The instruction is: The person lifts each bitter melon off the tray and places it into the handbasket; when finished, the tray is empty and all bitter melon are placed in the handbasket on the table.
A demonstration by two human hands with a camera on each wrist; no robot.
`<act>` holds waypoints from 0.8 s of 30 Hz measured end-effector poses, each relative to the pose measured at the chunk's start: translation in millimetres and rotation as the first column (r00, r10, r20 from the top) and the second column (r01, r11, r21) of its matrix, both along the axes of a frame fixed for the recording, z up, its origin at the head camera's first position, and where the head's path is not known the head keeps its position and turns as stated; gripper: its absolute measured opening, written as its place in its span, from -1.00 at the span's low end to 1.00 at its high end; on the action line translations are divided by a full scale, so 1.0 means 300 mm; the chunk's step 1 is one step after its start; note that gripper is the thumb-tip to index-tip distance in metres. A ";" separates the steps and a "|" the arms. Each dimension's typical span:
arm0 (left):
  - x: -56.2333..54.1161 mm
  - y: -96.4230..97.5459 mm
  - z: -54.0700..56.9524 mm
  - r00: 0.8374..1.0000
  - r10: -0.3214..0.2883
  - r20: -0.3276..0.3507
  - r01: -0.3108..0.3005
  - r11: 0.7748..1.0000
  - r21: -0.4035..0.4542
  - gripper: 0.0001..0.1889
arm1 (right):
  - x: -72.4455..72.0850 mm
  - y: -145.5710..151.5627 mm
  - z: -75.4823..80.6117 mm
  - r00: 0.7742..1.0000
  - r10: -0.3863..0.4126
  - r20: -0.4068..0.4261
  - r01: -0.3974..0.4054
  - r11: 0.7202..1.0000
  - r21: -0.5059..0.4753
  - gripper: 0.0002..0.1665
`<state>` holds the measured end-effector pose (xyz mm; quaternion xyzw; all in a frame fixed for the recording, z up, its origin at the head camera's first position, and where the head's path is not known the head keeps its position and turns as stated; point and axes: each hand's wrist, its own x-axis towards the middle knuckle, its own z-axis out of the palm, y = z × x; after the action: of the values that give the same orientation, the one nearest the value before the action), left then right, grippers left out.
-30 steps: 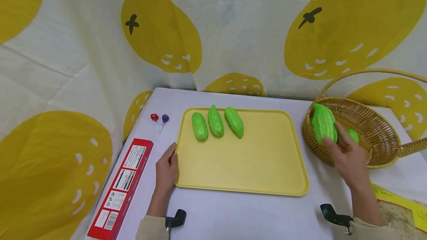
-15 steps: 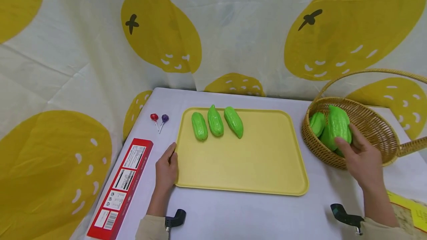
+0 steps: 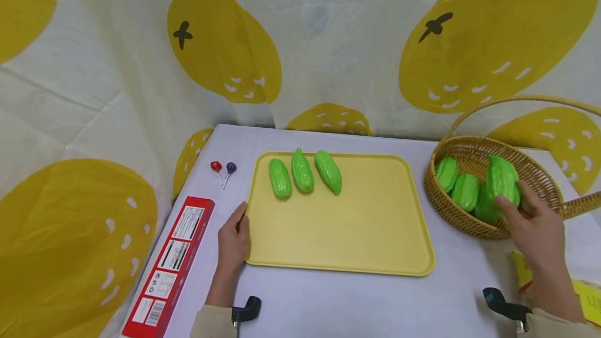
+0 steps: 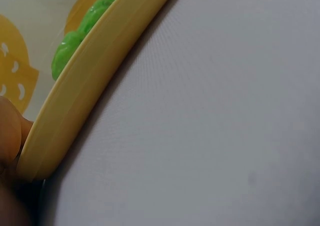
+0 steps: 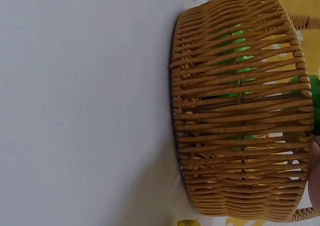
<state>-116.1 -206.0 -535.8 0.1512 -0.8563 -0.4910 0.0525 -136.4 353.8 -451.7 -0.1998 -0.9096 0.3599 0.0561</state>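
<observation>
At right, a green gourd (image 3: 502,179) is pinched between thumb and fingers of the right hand (image 3: 537,226) at the mouth of a wicker basket (image 3: 439,202); at centre-left, a yellow tray (image 3: 366,228) is gripped by the left hand (image 3: 233,236). A red box (image 3: 171,265) is seen lower left; a yellow packet (image 3: 590,301), lower right, is partly hidden.

The red box (image 3: 169,267) bears a barcode (image 3: 155,313), unreadable print.

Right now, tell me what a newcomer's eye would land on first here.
Probably the big yellow prints on the pale cloth behind the table. Next, perhaps, the three bright green vegetables side by side toward the back left of the yellow tray, whose left edge the left hand holds. At the right, the right hand grips another green vegetable at the wicker basket.
</observation>
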 end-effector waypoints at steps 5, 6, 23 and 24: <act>0.003 -0.001 -0.006 1.000 0.007 0.026 -0.007 1.000 -0.008 -0.51 | -0.001 0.023 0.006 0.995 0.103 0.003 -0.102 0.990 0.093 -0.15; 0.004 -0.002 -0.007 0.999 0.012 0.031 -0.012 1.000 -0.008 -0.51 | -0.004 0.025 0.007 0.992 0.125 0.002 -0.125 0.986 0.108 -0.14; 0.003 0.002 -0.004 0.999 0.006 0.044 -0.006 1.000 -0.005 -0.50 | -0.001 0.051 0.018 0.986 0.163 0.044 -0.169 0.955 0.244 -0.09; 0.003 0.002 -0.002 0.999 0.008 0.040 -0.007 1.000 -0.007 -0.50 | -0.003 0.052 0.016 0.985 0.164 0.051 -0.172 0.953 0.250 -0.08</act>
<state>-115.3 -205.4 -536.6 0.1640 -0.8583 -0.4848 0.0377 -137.4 369.5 -446.8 -0.1181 -0.9626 0.2410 0.0370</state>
